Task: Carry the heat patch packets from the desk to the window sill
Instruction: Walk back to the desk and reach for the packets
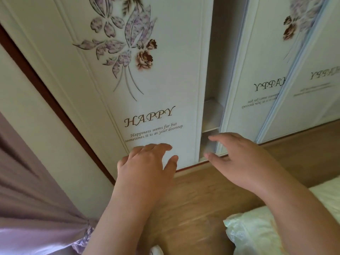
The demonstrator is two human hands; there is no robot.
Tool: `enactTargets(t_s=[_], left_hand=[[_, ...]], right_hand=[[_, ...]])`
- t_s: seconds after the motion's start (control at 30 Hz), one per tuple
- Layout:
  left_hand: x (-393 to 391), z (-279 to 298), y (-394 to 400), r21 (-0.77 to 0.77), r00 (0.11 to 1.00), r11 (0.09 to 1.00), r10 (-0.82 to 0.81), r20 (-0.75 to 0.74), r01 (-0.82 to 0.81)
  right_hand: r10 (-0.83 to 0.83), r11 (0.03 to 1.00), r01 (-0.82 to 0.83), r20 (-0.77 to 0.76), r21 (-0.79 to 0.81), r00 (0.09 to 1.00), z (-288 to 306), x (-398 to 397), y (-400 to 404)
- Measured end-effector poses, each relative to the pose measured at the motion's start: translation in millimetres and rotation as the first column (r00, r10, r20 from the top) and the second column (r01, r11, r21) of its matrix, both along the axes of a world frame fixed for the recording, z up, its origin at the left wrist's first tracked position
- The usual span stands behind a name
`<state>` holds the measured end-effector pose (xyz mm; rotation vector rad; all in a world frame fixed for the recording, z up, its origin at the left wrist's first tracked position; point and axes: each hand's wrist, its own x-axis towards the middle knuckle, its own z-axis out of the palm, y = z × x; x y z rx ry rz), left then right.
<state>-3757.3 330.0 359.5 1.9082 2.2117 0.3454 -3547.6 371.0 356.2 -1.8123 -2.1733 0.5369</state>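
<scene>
My left hand [147,162] and right hand [237,159] hung empty, fingers spread, before the wardrobe door [156,80]. No packets were visible, so I couldn't tell which hand was nearer.

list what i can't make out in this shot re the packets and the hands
- Heat patch packets, desk, window sill: none in the head view; the frame edges cut them off.
- Wardrobe inside: only a narrow gap shows shelves; the doors hide the rest.
- Left hand and right hand: both empty with fingers spread; whether either touches a door is unclear, since the palms face away.
- Small print on the right door: mirrored and blurred.
</scene>
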Motion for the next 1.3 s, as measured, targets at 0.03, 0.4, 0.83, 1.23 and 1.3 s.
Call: enactTargets(t_s=[0.03, 0.4, 0.83, 1.23, 1.3], left_hand=[[1, -2, 12, 0.0, 1.0, 1.0, -0.018, 0.004, 0.018], [-12, 4, 172, 0.048, 0.966, 0.965, -0.26, 0.001, 0.259], [-7, 7, 332, 0.006, 0.833, 0.834, -0.551, -0.051, 0.552], [98, 2, 465, -0.037, 0.745, 0.749, -0.661, -0.09, 0.661], [122, 4, 487, -0.037, 0.736, 0.741, -0.67, -0.093, 0.67]], right_hand=[[-0.012, 1.0, 0.012, 0.003, -0.011, 1.0, -1, 1, 7], [-0.272, 0.961, 0.273, 0.019, -0.035, 0.962, 12, -6, 114], [-0.58, 0.811, 0.581, 0.029, -0.071, 0.814, 9, -18, 214], [-0.667, 0.743, 0.668, 0.025, -0.048, 0.744, -2, 79, 326], [-0.679, 0.734, 0.679, 0.014, -0.037, 0.734, 1, 103, 348]])
